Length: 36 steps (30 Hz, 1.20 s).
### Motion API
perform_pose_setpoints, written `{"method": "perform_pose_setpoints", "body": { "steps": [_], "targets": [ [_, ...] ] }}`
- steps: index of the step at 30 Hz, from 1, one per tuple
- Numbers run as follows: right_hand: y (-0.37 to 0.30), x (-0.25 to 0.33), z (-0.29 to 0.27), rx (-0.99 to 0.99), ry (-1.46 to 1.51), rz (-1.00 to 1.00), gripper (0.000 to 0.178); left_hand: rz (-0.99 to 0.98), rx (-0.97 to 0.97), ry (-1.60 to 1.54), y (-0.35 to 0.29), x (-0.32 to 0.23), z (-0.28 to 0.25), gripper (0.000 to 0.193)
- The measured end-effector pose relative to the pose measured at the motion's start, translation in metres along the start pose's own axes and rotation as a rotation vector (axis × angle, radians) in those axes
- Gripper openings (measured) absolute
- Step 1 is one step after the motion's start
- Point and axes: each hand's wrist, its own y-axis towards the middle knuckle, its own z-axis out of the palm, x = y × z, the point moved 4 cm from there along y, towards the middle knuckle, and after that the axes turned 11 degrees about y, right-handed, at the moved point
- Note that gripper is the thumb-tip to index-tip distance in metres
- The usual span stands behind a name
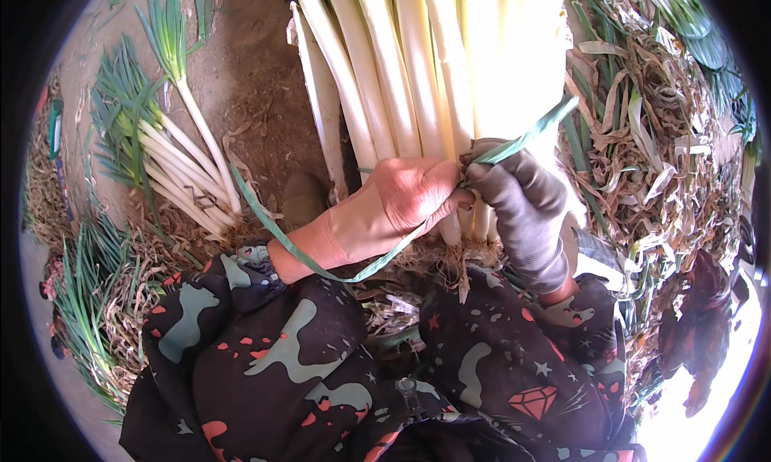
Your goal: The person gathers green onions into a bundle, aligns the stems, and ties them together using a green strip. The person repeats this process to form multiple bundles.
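A thick bundle of long green onions [401, 68] stands in front of me, white stalks up and roots down, its right side washed out by sunlight. Both hands meet at the front of its lower part. My left hand [405, 193] is closed in a pinch on a flat green tying strip [361, 275], whose long tail loops below my wrist and off to the left. My right hand [526, 193], in a dark grey glove, grips the same strip, and a short end sticks out to the upper right. The crossing between my fingers is mostly hidden.
Several loose green onions [181, 161] lie on the soil at the left, with more green leaves [84, 293] below them. Dry husks and trimmed leaves [634, 141] heap up on the right. More green onions [691, 20] lie at the far right.
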Motion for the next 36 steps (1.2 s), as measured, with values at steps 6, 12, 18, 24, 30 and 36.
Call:
{"method": "perform_pose_setpoints", "body": {
  "steps": [6, 12, 18, 24, 30, 36],
  "targets": [
    [0.008, -0.02, -0.013, -0.068, 0.612, 0.343, 0.025, 0.154, -0.037, 0.331, 0.004, -0.013, -0.021, 0.023],
    [0.017, -0.034, -0.015, 0.098, 0.993, 0.457, 0.028, -0.095, -0.055, 0.338, -0.001, -0.009, -0.074, 0.03],
    [0.022, -0.032, -0.011, 0.192, 1.218, 0.586, 0.021, -0.514, 0.126, -0.882, 0.002, 0.005, -0.043, 0.057],
    [0.021, -0.027, -0.015, 0.022, 0.785, 0.778, 0.02, -0.665, 0.191, -1.61, 0.011, 0.011, -0.012, 0.059],
    [0.016, 0.065, -0.016, -0.038, 0.186, 0.783, 0.027, -0.689, 0.072, -1.164, -0.002, -0.009, -0.05, 0.051],
    [0.035, 0.073, -0.039, -0.081, 0.374, 0.583, 0.029, -0.718, -0.139, -1.296, 0.003, -0.001, -0.063, 0.049]
  ]
}}
